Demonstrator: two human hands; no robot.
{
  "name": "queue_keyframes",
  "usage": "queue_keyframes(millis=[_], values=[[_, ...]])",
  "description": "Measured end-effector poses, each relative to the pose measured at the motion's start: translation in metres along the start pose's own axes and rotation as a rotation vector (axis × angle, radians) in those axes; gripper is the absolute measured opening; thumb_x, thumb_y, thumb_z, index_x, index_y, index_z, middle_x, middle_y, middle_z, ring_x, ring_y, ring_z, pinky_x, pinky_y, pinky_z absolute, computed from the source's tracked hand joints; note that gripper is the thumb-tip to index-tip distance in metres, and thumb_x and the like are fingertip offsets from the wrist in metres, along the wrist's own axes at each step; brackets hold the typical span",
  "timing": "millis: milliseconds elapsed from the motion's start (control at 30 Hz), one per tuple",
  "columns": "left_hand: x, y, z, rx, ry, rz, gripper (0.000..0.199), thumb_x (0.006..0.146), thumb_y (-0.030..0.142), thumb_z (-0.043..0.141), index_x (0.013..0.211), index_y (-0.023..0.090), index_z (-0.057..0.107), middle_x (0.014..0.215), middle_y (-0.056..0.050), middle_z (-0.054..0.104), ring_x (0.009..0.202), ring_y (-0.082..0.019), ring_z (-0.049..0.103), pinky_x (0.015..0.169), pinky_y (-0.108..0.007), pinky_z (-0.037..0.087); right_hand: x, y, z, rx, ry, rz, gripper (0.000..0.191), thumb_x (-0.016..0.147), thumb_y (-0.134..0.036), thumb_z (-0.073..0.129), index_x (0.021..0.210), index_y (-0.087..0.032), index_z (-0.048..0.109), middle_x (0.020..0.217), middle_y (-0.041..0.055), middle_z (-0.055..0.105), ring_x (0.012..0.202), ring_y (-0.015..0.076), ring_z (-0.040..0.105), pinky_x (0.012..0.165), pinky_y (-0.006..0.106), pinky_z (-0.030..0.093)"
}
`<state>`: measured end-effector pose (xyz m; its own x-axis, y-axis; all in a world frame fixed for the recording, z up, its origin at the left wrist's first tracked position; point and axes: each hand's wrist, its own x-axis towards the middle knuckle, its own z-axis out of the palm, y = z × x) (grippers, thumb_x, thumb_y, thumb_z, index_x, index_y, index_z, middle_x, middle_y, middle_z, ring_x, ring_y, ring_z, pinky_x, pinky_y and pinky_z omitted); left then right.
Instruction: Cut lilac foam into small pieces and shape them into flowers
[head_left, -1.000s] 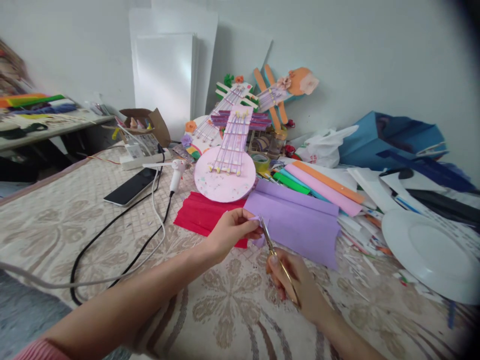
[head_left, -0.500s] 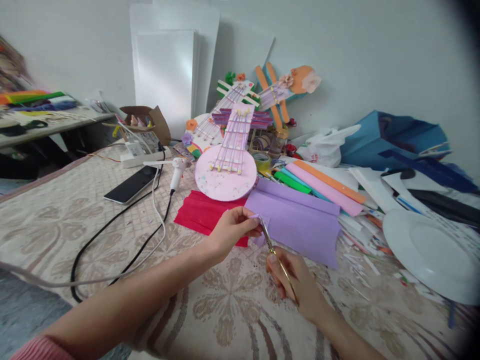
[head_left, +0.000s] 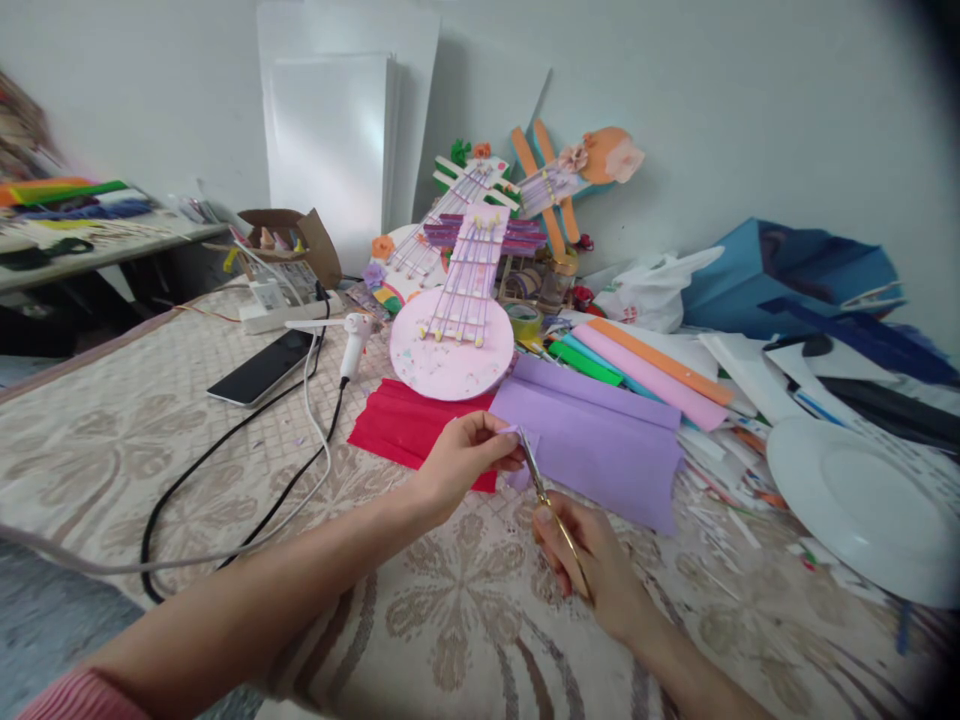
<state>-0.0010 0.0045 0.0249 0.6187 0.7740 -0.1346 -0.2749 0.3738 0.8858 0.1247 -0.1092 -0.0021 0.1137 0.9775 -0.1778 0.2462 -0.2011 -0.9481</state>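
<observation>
My left hand [head_left: 472, 455] pinches a small piece of purple paper [head_left: 529, 442] above the table. In my right hand [head_left: 581, 550] are gold-handled scissors [head_left: 541, 492], their blades pointing up and left against the small piece, close to my left fingertips. Behind the hands lies a larger purple crepe sheet [head_left: 600, 440], with a red crepe sheet [head_left: 397, 425] to its left, partly under my left hand. A pink round-bodied paper instrument with strings [head_left: 450, 370] stands just beyond the sheets.
At the left are a black phone [head_left: 262, 368], a white glue gun [head_left: 355, 345] and looping cables. Paper rolls [head_left: 652, 375], a white plate [head_left: 862, 505] and paper scraps lie at the right. A blue bag [head_left: 787, 275] and more decorated instruments stand behind.
</observation>
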Motion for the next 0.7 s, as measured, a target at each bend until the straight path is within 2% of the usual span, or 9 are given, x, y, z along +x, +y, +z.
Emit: queue_keyframes(millis=[267,367,433,500,567,633,700], values=[[0.001,0.000,-0.002,0.009,-0.019,0.007,0.018,0.070,0.022,0.066,0.072,0.011,0.052,0.068,-0.002,0.061,0.063,-0.009,0.058,0.067,-0.024,0.046,0.000,0.003,0.002,0.021,-0.004,0.051,0.038,0.083,-0.052,0.044,0.063,-0.020,0.038,0.047,-0.0090,0.032,0.033,0.0056,0.031,0.032,0.018,0.029],[0.002,0.001,-0.003,0.023,-0.004,0.010,0.018,0.070,0.023,0.066,0.072,0.012,0.052,0.071,-0.003,0.061,0.065,-0.010,0.059,0.069,-0.026,0.046,0.001,-0.001,-0.004,-0.010,0.011,0.057,0.036,0.082,-0.051,0.045,0.064,-0.020,0.041,0.046,-0.0085,0.034,0.032,0.0063,0.032,0.033,0.019,0.029],[0.002,0.001,-0.003,0.032,-0.002,0.005,0.019,0.070,0.023,0.066,0.072,0.012,0.051,0.071,-0.003,0.061,0.066,-0.010,0.059,0.069,-0.026,0.046,0.004,-0.004,-0.014,-0.139,0.073,0.005,0.032,0.081,-0.048,0.047,0.065,-0.020,0.046,0.047,-0.0072,0.038,0.034,0.0075,0.034,0.036,0.020,0.029],[0.002,0.000,-0.003,0.048,-0.018,-0.011,0.019,0.070,0.024,0.066,0.071,0.012,0.051,0.068,-0.003,0.061,0.064,-0.010,0.058,0.067,-0.025,0.045,0.009,-0.005,-0.028,-0.433,0.180,-0.080,0.027,0.080,-0.043,0.051,0.066,-0.019,0.051,0.050,-0.0040,0.047,0.041,0.0101,0.039,0.043,0.022,0.031],[0.001,-0.001,-0.002,0.071,-0.045,-0.036,0.020,0.070,0.025,0.066,0.071,0.012,0.050,0.065,-0.002,0.060,0.060,-0.009,0.057,0.064,-0.024,0.045,0.016,-0.003,-0.042,-0.740,0.314,-0.097,0.027,0.079,-0.042,0.051,0.063,-0.020,0.052,0.050,-0.0010,0.051,0.046,0.0133,0.043,0.046,0.025,0.029],[0.000,-0.002,-0.001,0.097,-0.072,-0.055,0.021,0.070,0.026,0.066,0.071,0.013,0.049,0.062,0.000,0.059,0.057,-0.008,0.055,0.060,-0.023,0.044,0.021,0.001,-0.052,-0.904,0.374,-0.113,0.023,0.080,-0.039,0.049,0.073,-0.019,0.057,0.055,0.0012,0.056,0.049,0.0157,0.048,0.049,0.026,0.031],[-0.001,-0.003,0.000,0.123,-0.087,-0.064,0.022,0.069,0.027,0.067,0.071,0.013,0.049,0.061,0.001,0.058,0.055,-0.007,0.054,0.057,-0.021,0.043,0.024,0.004,-0.056,-0.955,0.400,-0.129,0.024,0.082,-0.038,0.047,0.086,-0.018,0.059,0.064,0.0037,0.061,0.054,0.0181,0.053,0.052,0.028,0.034]])
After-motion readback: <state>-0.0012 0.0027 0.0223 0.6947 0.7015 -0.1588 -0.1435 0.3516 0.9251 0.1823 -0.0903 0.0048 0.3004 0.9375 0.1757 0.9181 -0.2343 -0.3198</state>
